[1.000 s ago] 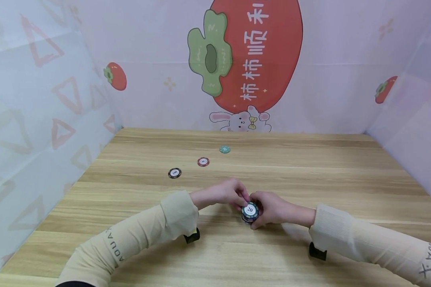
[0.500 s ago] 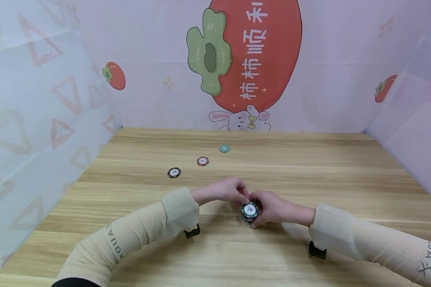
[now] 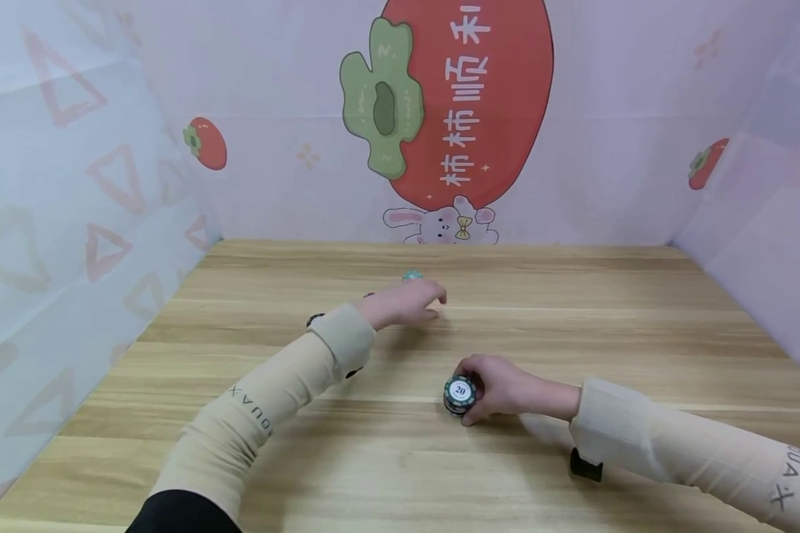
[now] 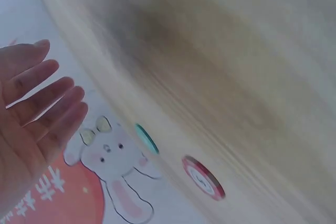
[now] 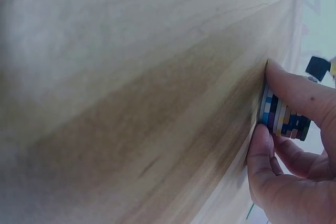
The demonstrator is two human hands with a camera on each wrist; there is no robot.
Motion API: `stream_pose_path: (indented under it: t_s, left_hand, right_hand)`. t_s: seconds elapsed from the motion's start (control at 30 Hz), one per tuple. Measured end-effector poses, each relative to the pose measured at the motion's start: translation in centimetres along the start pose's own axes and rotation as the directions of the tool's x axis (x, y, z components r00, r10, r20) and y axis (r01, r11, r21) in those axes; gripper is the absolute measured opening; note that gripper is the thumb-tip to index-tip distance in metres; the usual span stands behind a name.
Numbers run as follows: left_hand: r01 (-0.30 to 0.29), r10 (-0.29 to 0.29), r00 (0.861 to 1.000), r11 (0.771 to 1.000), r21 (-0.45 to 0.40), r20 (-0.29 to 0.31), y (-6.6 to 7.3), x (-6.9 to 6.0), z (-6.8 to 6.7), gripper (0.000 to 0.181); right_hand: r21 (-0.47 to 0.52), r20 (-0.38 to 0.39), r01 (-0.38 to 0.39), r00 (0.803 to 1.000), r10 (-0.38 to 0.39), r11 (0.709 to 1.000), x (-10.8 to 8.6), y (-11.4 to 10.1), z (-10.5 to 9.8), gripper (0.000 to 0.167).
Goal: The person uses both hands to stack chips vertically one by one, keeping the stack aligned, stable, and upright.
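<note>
A stack of poker chips stands on the table, its green top chip marked 20. My right hand grips it from the right. In the right wrist view, thumb and fingers hold the lower sides of the stack, whose edges are multicoloured. Farther back, my left hand is above the table with nothing in it. The left wrist view shows this hand with its fingers extended. Nearest to it lies a teal poker chip, partly covered by the hand in the head view.
A red-and-white chip lies beyond the left wrist, mostly hidden in the head view. A black chip is partly covered by the left sleeve. Printed cloth rises behind the wooden table.
My left hand has left the top of the stack and moved away from me, slightly leftward, toward the teal chip. My right hand still holds the stack in place.
</note>
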State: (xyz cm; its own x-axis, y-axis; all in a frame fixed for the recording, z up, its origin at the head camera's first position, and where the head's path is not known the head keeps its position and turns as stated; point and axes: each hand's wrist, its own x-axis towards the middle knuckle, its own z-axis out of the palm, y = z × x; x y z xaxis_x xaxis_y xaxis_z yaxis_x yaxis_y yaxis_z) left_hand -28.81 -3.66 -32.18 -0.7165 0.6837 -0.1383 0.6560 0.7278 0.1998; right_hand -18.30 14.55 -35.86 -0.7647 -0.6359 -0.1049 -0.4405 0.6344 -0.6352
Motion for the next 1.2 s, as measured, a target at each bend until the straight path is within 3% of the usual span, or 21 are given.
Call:
stream_pose_path:
  t_s: [0.2, 0.5, 0.6, 0.83, 1.2]
  left_hand:
    - [0.076, -0.075, 0.996, 0.997, 0.002, -0.046, -2.2, 1.6, 0.0, 0.037]
    - [0.169, -0.167, 0.982, 0.986, 0.012, -0.085, -4.4, 2.1, 0.4, 0.042]
    - [0.188, -0.187, 0.979, 0.982, 0.003, -0.077, -4.6, 2.1, 0.4, 0.042]
    - [0.260, -0.260, 0.965, 0.966, 0.004, 0.034, -5.0, 2.6, 0.9, 0.043]
    - [0.243, -0.245, 0.969, 0.968, 0.063, 0.028, -3.9, 2.4, -0.3, 0.014]
  right_hand:
    - [0.004, -0.003, 0.006, 1.000, -0.006, 1.000, 0.0, 0.0, 0.0, 0.044]
    - [0.010, -0.005, 0.032, 0.999, -0.032, 0.999, -0.1, -0.1, 0.1, 0.044]
    - [0.012, -0.008, 0.030, 1.000, -0.030, 0.999, -0.1, 0.0, 0.1, 0.044]
    - [0.011, -0.008, 0.028, 1.000, -0.028, 1.000, -0.1, -0.1, 0.2, 0.043]
    - [0.010, 0.002, -0.004, 1.000, 0.004, 1.000, -0.1, -0.2, 0.0, 0.044]
